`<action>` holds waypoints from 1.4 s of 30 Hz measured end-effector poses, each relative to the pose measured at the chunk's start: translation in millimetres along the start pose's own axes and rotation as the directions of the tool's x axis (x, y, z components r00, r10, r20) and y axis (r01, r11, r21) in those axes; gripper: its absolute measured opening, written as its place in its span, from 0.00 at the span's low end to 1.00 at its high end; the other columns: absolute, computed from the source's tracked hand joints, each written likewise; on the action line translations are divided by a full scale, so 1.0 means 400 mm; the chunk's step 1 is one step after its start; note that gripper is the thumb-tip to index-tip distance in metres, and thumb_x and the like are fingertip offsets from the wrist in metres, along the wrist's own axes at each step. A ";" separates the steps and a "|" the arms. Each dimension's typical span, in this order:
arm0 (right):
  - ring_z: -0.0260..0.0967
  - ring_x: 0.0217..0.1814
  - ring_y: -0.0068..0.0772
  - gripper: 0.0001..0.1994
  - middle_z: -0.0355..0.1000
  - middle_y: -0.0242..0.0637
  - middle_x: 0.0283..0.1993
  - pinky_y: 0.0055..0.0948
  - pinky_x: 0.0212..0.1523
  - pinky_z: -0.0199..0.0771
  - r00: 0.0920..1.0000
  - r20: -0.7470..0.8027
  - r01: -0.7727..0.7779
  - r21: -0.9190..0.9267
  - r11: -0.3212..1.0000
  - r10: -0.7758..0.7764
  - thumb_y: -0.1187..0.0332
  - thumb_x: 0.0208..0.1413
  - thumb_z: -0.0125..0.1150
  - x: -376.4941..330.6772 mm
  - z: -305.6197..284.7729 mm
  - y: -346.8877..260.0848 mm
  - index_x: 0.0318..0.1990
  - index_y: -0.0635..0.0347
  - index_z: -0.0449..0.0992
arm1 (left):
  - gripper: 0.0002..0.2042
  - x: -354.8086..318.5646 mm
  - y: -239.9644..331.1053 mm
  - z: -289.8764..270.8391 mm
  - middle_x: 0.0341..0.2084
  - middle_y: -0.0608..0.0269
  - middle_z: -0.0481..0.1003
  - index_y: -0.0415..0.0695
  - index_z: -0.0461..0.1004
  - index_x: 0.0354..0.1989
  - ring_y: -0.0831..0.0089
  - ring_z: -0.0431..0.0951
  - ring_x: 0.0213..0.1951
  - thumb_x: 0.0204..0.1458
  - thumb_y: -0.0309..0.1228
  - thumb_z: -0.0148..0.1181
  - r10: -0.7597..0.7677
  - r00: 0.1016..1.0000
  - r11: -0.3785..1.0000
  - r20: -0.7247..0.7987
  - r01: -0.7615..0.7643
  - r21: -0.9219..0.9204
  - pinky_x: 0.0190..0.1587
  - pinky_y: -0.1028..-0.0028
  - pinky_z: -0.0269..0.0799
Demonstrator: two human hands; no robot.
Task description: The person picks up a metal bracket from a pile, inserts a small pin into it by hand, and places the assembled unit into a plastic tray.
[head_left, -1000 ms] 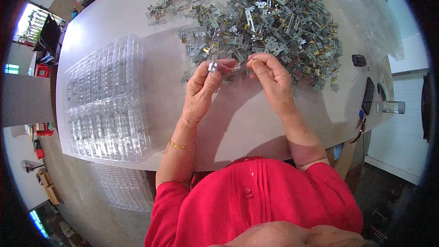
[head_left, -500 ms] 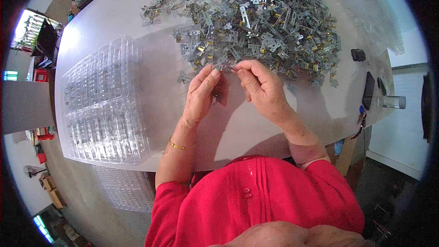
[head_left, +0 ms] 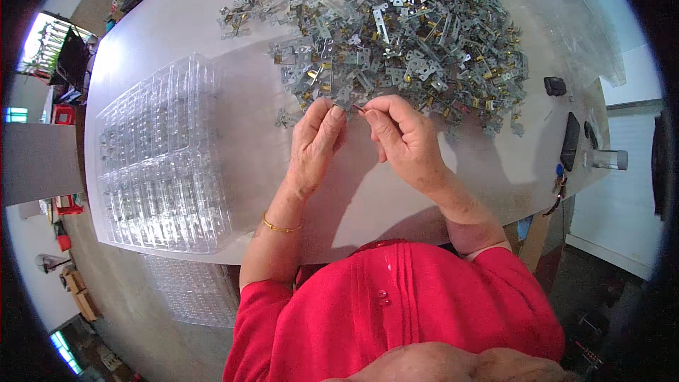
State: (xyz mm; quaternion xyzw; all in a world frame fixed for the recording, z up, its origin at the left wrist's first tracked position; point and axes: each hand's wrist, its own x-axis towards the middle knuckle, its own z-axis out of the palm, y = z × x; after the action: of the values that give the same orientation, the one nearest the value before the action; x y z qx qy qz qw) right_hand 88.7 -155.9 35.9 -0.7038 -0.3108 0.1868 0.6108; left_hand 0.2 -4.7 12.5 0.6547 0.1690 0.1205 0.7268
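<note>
Clear plastic trays (head_left: 159, 170) lie beside the left hand (head_left: 316, 143), compartments indistinct.

White tabletop (head_left: 177, 42) under bright light. Grey floor (head_left: 134, 311) below at left, red crates (head_left: 67, 205) beside it. Window (head_left: 46, 46) with greenery far left. White wall (head_left: 615, 219) at right.

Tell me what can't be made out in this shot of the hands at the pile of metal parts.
- Small part pinched between left hand and right hand, head view: too small, mostly covered by fingertips.
- Clear trays: cell contents lost in glare.
- Metal parts pile: far side cut by the top edge.
- Dark objects at the table's right: shape unclear near the rim.
</note>
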 end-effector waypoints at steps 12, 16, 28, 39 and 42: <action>0.64 0.22 0.16 0.07 0.68 0.30 0.26 0.22 0.23 0.66 0.993 0.023 -0.121 0.127 0.985 0.119 0.69 0.64 0.56 0.001 -0.001 -0.005 0.47 0.60 0.70 | 0.13 -0.007 0.015 0.023 0.21 0.48 0.68 0.39 0.65 0.33 0.50 0.70 0.25 0.63 0.37 0.52 0.169 0.984 0.852 0.053 -0.173 0.494 0.30 0.61 0.67; 0.66 0.28 0.23 0.05 0.68 0.34 0.29 0.25 0.29 0.67 0.979 -0.058 0.182 -0.160 0.970 -0.194 0.71 0.61 0.59 0.008 0.005 0.018 0.42 0.60 0.74 | 0.12 -0.006 0.014 0.022 0.23 0.43 0.70 0.39 0.64 0.33 0.40 0.71 0.29 0.62 0.36 0.52 0.195 0.978 0.808 0.072 -0.202 0.554 0.31 0.56 0.67; 0.64 0.30 0.16 0.05 0.69 0.28 0.29 0.20 0.30 0.65 0.981 -0.196 0.035 0.184 0.982 0.002 0.70 0.62 0.59 0.017 -0.032 -0.007 0.42 0.59 0.75 | 0.13 -0.004 0.012 0.016 0.18 0.63 0.67 0.41 0.66 0.30 0.73 0.65 0.19 0.64 0.36 0.50 -0.002 0.998 0.989 0.066 -0.007 0.145 0.21 0.74 0.58; 0.67 0.31 0.19 0.07 0.74 0.34 0.31 0.22 0.31 0.69 0.999 -0.037 0.022 -0.066 0.998 -0.025 0.69 0.64 0.57 0.007 0.003 0.007 0.44 0.61 0.74 | 0.15 0.008 0.016 -0.007 0.16 0.66 0.62 0.45 0.62 0.27 0.80 0.56 0.14 0.64 0.40 0.48 -0.149 0.985 0.884 0.091 0.174 -0.433 0.15 0.78 0.49; 0.68 0.31 0.20 0.07 0.74 0.35 0.31 0.23 0.32 0.69 0.999 -0.046 0.022 -0.066 0.998 -0.025 0.69 0.64 0.57 0.008 0.005 0.017 0.44 0.61 0.74 | 0.15 0.007 0.010 -0.007 0.16 0.67 0.62 0.45 0.62 0.27 0.80 0.56 0.14 0.63 0.40 0.49 -0.128 0.987 0.903 0.094 0.156 -0.400 0.16 0.78 0.49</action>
State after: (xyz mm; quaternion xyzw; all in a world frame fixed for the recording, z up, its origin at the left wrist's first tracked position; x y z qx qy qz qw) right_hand 91.1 -152.6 29.3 -0.7238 -0.3107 0.1527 0.5969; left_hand 1.9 -0.5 16.1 0.4792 0.1638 0.0782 0.8588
